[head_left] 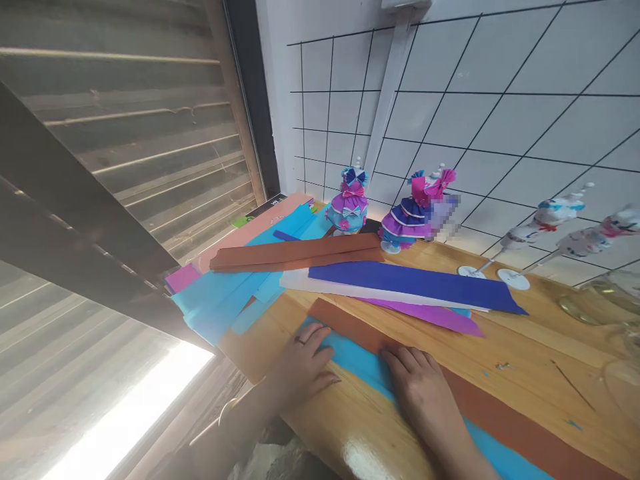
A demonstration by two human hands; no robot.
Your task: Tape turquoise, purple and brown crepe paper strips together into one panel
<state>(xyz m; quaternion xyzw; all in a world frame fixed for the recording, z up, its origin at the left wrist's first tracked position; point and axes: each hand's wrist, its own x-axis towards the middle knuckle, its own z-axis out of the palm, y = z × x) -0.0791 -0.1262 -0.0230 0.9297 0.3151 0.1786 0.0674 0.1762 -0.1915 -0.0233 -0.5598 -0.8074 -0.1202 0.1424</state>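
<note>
My left hand [303,367] lies flat with fingers spread on the end of a light blue paper strip [357,363] near the front edge of the wooden table [530,360]. A ring shows on one finger. My right hand [420,387] rests palm down on the same blue strip, its fingertips at the edge of a brown paper strip [495,413] that runs alongside. Neither hand grips anything.
Beyond the hands lie more paper strips: dark blue [415,283], white, purple [425,313], brown [295,255], pink and light blue [225,300]. Two paper-dressed dolls [350,203] [413,213] stand by the gridded wall. Bare doll figures on stands [525,240] lean at right, glassware [600,300] beyond.
</note>
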